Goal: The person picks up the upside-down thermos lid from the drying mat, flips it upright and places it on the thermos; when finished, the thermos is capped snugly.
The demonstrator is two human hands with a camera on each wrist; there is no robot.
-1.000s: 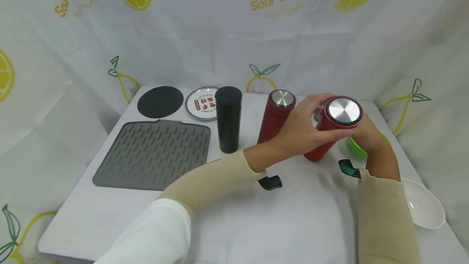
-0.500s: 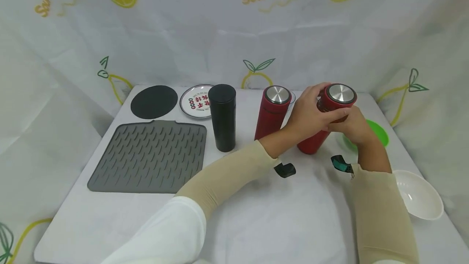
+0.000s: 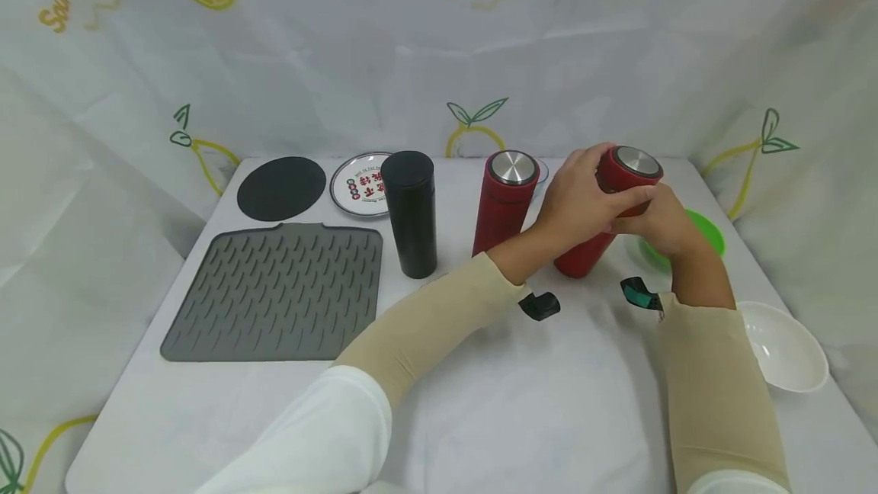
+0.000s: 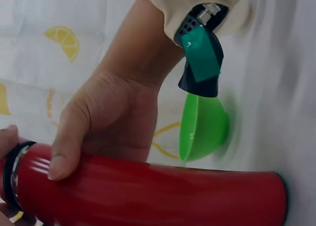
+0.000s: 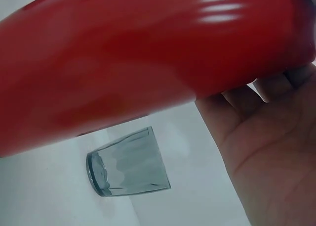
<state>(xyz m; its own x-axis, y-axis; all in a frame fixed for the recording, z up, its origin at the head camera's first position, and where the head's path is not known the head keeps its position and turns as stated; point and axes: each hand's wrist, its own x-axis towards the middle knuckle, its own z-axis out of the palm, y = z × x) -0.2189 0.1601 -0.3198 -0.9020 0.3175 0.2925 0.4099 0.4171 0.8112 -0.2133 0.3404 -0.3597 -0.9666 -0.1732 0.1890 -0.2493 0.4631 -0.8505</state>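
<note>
Both hands are on a red thermos (image 3: 583,256) with a steel-topped lid (image 3: 638,161), tilted a little with its base close to the table. My left hand (image 3: 578,200) grips its upper end, thumb across the front just below the lid. Lower on the neck, my right hand (image 3: 664,223) holds it from the right side. In the left wrist view the right thumb presses on the red body (image 4: 148,191), near the dark ring at the lid. A second red thermos (image 3: 506,208) stands upright to the left, partly behind the left forearm.
A black tumbler (image 3: 411,212), a grey ridged mat (image 3: 274,296), a black disc (image 3: 281,189) and a round printed tin (image 3: 358,187) are on the left. A green bowl (image 3: 706,231) and white bowl (image 3: 782,349) sit right. A clear glass (image 5: 129,162) stands behind the held thermos.
The right hand has come round from behind the thermos to its near right side. The lid has dropped lower and away from the head view, which has itself shifted slightly.
</note>
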